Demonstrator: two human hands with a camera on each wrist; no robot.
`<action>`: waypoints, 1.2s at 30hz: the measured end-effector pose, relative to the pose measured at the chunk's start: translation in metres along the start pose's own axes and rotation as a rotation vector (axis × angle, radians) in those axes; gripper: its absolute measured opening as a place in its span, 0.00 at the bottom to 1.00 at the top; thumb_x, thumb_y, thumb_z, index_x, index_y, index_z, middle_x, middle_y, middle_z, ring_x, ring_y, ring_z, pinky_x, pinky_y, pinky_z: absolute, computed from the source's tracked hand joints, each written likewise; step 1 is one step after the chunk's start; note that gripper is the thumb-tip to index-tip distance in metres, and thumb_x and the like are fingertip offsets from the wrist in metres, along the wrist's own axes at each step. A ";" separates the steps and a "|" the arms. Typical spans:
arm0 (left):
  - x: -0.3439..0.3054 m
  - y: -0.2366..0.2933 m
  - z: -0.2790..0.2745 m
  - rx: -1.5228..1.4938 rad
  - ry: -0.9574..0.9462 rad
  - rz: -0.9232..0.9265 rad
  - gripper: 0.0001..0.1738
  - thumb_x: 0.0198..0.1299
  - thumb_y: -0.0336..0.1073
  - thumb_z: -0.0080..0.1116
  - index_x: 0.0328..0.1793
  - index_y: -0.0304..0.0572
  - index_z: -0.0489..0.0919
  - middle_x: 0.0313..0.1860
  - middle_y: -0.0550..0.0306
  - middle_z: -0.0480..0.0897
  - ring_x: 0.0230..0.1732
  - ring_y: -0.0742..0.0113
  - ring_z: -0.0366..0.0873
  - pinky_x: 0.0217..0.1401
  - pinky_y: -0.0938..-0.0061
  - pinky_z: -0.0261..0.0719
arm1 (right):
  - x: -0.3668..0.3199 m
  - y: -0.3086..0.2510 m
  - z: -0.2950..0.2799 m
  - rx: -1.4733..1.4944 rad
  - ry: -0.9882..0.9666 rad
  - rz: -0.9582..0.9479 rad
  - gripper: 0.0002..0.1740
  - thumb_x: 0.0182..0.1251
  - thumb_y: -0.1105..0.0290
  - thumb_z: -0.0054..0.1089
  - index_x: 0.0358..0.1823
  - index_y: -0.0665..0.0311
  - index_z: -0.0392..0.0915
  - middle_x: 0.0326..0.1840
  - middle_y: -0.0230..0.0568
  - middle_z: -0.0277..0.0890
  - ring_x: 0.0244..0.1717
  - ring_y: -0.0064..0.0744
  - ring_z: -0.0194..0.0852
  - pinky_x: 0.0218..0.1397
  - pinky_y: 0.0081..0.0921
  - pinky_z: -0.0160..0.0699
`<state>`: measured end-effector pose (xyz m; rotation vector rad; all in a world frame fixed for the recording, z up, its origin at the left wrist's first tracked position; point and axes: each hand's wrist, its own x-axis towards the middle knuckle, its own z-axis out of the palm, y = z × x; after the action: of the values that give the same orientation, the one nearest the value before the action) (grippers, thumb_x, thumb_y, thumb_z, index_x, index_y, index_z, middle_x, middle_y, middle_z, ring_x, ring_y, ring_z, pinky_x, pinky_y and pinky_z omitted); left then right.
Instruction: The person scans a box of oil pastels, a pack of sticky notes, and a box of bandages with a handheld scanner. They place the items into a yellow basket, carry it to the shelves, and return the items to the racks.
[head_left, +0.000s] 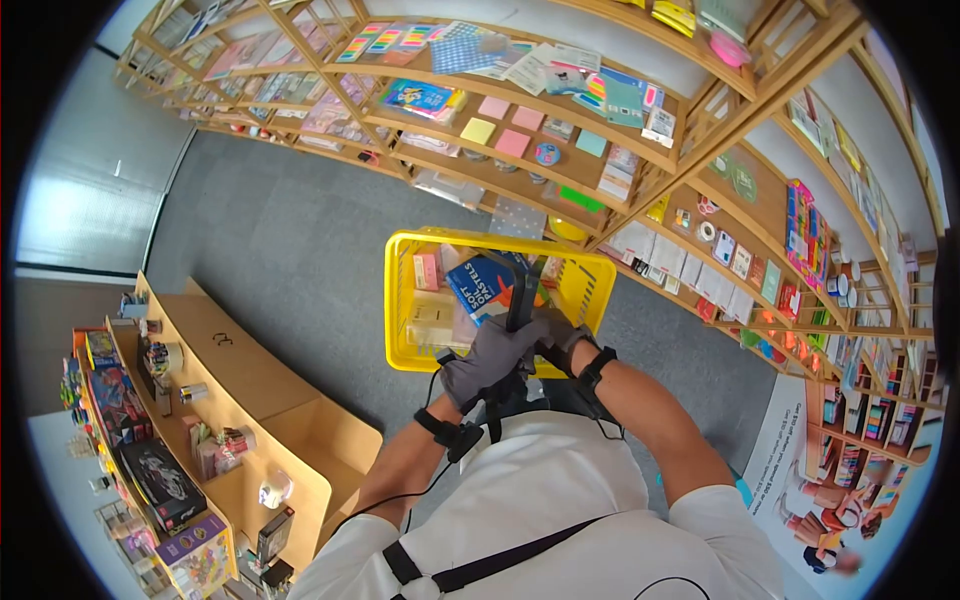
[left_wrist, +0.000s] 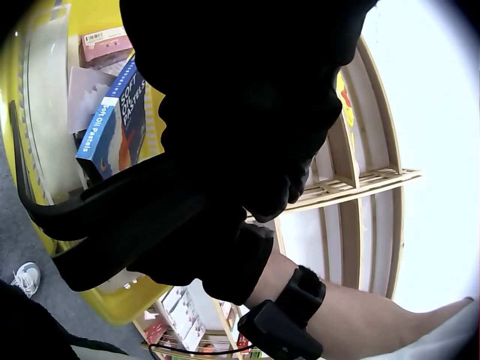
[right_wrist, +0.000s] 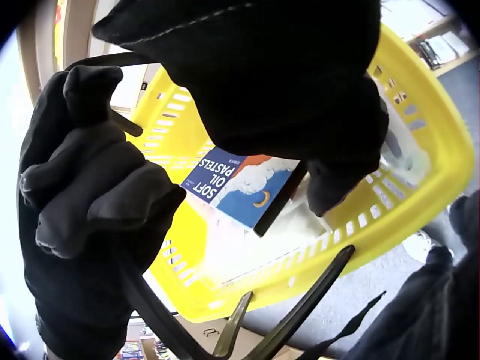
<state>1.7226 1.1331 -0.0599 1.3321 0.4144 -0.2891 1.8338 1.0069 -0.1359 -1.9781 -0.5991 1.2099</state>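
A yellow shopping basket [head_left: 397,310] is in front of the body, with both dark-gloved hands at its near side. My left hand [head_left: 482,362] grips the basket's black handle [head_left: 522,292]; its curled fingers [right_wrist: 120,180] show in the right wrist view. The right hand [head_left: 558,338] is close beside the left, over the basket; I cannot tell whether it holds anything, as its fingers are mostly hidden. Inside the basket lie a blue box of soft oil pastels [head_left: 485,283], a pink packet [head_left: 426,271] and a pale yellowish pack [head_left: 430,318].
Wooden shelves [head_left: 560,100] with stationery, notepads and tape curve along the far side and right. A wooden display unit [head_left: 260,370] with boxed goods stands at left. Grey floor [head_left: 270,220] runs between them. A printed poster [head_left: 800,490] is at lower right.
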 end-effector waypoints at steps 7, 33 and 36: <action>0.000 -0.002 -0.005 0.026 -0.012 0.022 0.18 0.75 0.45 0.66 0.38 0.37 0.89 0.22 0.62 0.83 0.21 0.76 0.81 0.24 0.78 0.77 | -0.003 -0.008 0.006 0.457 0.024 0.016 0.26 0.70 0.52 0.68 0.61 0.61 0.85 0.54 0.50 0.89 0.49 0.44 0.90 0.54 0.37 0.86; 0.019 -0.017 -0.041 0.086 0.096 0.017 0.14 0.75 0.42 0.66 0.47 0.36 0.89 0.31 0.62 0.89 0.23 0.79 0.81 0.27 0.81 0.79 | -0.038 0.003 -0.051 0.203 0.145 0.309 0.19 0.77 0.53 0.65 0.52 0.63 0.89 0.33 0.33 0.85 0.30 0.28 0.82 0.34 0.28 0.76; 0.013 0.003 -0.038 0.067 0.116 -0.003 0.14 0.75 0.42 0.67 0.47 0.36 0.89 0.29 0.62 0.89 0.23 0.79 0.80 0.27 0.80 0.78 | -0.029 0.008 -0.053 0.049 0.082 0.336 0.21 0.74 0.51 0.67 0.51 0.62 0.91 0.35 0.34 0.88 0.32 0.28 0.84 0.35 0.28 0.77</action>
<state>1.7308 1.1717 -0.0707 1.4183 0.5081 -0.2309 1.8678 0.9634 -0.1108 -2.1315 -0.1966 1.3178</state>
